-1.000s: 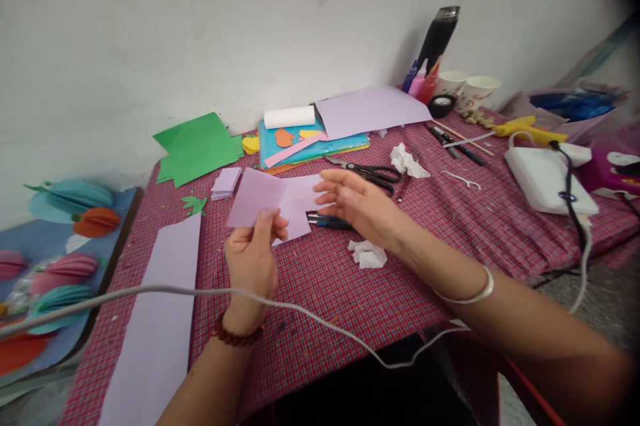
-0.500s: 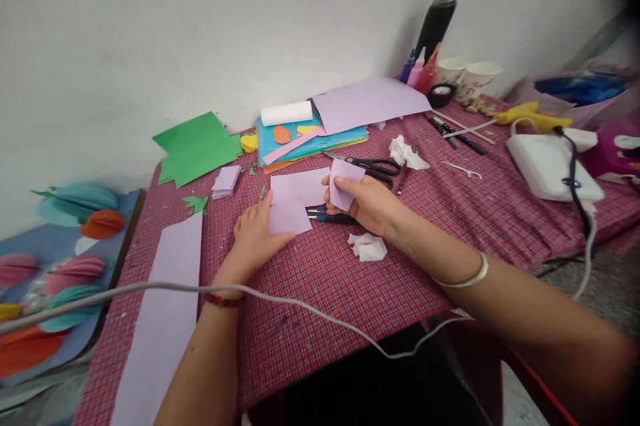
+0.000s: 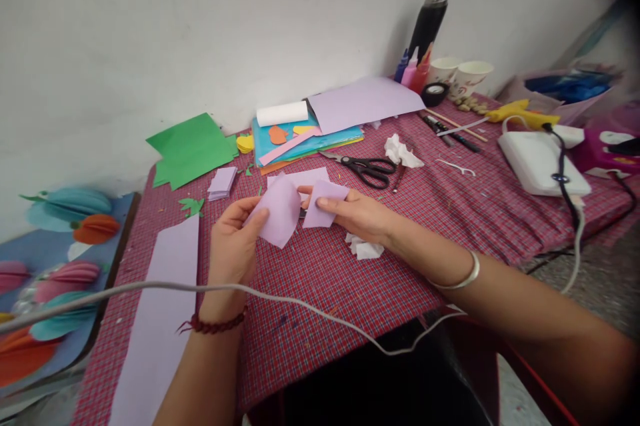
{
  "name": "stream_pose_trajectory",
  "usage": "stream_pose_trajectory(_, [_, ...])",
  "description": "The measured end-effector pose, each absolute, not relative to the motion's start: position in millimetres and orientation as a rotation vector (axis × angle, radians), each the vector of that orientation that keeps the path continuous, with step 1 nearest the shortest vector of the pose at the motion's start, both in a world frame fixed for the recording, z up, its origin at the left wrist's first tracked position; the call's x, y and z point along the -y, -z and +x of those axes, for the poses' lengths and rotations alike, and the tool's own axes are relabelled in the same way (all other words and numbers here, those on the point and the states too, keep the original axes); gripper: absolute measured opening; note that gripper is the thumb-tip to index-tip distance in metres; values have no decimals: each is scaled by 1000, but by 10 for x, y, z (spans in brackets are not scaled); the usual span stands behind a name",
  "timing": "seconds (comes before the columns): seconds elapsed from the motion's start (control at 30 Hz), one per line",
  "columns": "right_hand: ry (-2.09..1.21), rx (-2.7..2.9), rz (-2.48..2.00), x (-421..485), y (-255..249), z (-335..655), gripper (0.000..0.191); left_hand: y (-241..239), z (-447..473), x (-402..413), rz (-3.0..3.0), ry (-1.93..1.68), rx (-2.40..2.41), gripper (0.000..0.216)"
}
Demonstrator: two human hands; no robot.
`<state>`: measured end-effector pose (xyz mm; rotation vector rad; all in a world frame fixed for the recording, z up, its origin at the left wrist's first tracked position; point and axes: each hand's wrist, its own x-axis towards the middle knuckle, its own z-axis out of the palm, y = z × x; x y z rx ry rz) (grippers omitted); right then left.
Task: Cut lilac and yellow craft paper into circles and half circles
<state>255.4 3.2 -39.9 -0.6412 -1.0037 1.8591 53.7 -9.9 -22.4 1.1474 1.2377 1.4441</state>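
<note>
Gripping lilac paper on both sides: left hand (image 3: 231, 239) has thumb and fingers closed on a bent lilac sheet (image 3: 279, 213); right hand (image 3: 365, 211) pinches a smaller lilac piece (image 3: 319, 217) just beside it. Both held over the checked tablecloth (image 3: 310, 286). Partly hidden behind them: another lilac strip (image 3: 313, 175). Further out: black scissors (image 3: 373, 169) beyond right hand, small lilac stack (image 3: 223, 181) off left, green paper (image 3: 193, 149) near the wall (image 3: 150, 33).
</note>
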Motion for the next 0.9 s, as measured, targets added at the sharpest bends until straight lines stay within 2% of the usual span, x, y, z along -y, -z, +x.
stream_pose_trajectory(0.27, [-1760, 1125, -718, -55, 487, 2513, 23, 330, 567, 101, 1235, -1354, -1280, 23])
stream_pose_trajectory(0.43, [-1596, 1263, -811, -38, 481, 2507, 22, 258, 563, 153, 1847, -1482, -1722, 34])
stream_pose_trajectory(0.5, [-1439, 1348, -821, -30, 454, 2517, 23, 230, 605, 215, 1939, -1462, -1829, 29])
stream_pose_trajectory(0.57, [-1272, 1447, -832, -20, 418, 2531, 23, 245, 660, 268, 1845, -1348, -1769, 21])
stream_pose_trajectory(0.67, [-1076, 1560, -828, 3, 370, 2547, 22, 333, 722, 287, 1694, -1268, -1676, 28])
stream_pose_trajectory(0.73, [-1031, 1596, -813, 17, 352, 2551, 21, 392, 734, 263, 1625, -1325, -1623, 36])
stream_pose_trajectory(0.9, [-1034, 1618, -879, 27, 359, 2539, 20, 373, 739, 228, 1254, -1375, -1278, 28])
